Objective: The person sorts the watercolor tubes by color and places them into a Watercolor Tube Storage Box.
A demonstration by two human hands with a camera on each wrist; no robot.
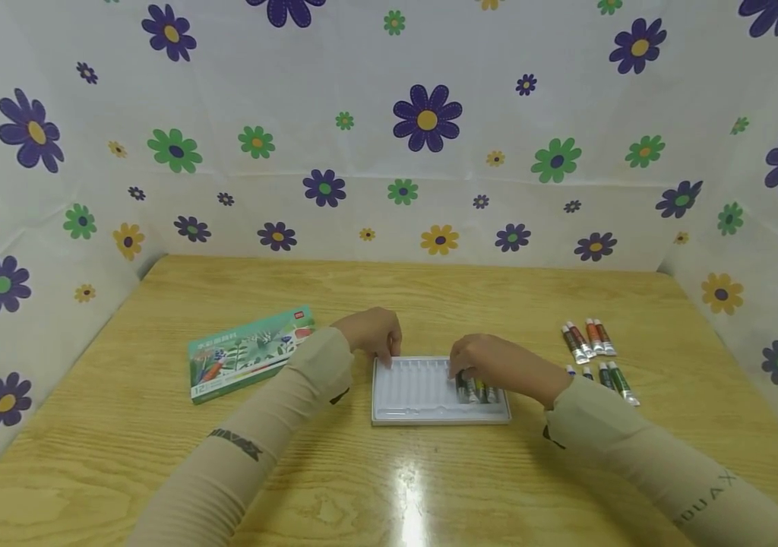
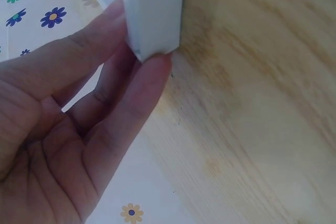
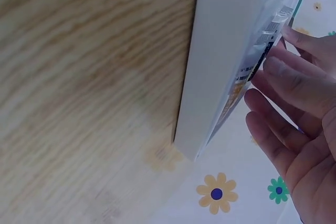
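Note:
A shallow white plastic tray (image 1: 411, 414) with narrow slots lies on the table. My left hand (image 1: 374, 333) pinches its far left corner, thumb and fingertips on the rim, as the left wrist view shows. Several small paint tubes (image 1: 478, 391) lie side by side in the slots at the tray's right end. Over them my right hand (image 1: 498, 365) bends down, its fingertips at a dark-labelled paint tube (image 3: 261, 62) that it appears to pinch. The fingers partly hide that tube in the head view.
A green paint box (image 1: 248, 353) with a plant picture lies left of the tray. To the right lie red and brown paint tubes (image 1: 587, 339), with blue and green paint tubes (image 1: 618, 382) nearer, partly behind my right wrist. Flowered cloth (image 1: 389, 213) borders the table.

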